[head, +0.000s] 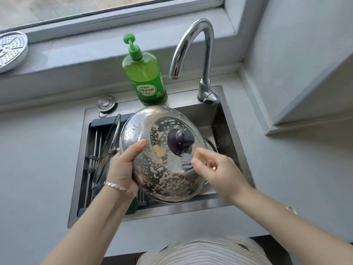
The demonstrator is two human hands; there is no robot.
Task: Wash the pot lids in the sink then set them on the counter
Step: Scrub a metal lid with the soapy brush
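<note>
A large steel pot lid [149,134] with a dark knob [180,139] is held tilted over the sink [232,119], its top streaked with soap foam. My left hand [124,165] grips its left rim, thumb on top. My right hand [214,167] holds a grey scrubber [186,164] against the lid just below the knob; the hand is motion-blurred. A glass lid [107,150] leans upright on the drain rack [95,142] at the sink's left side.
A green dish-soap pump bottle [145,73] stands behind the sink, the chrome faucet [198,54] to its right. A steel drain plug [106,103] lies at the sink's back left. A perforated steamer plate [11,50] rests on the windowsill. Grey counter [38,159] flanks both sides.
</note>
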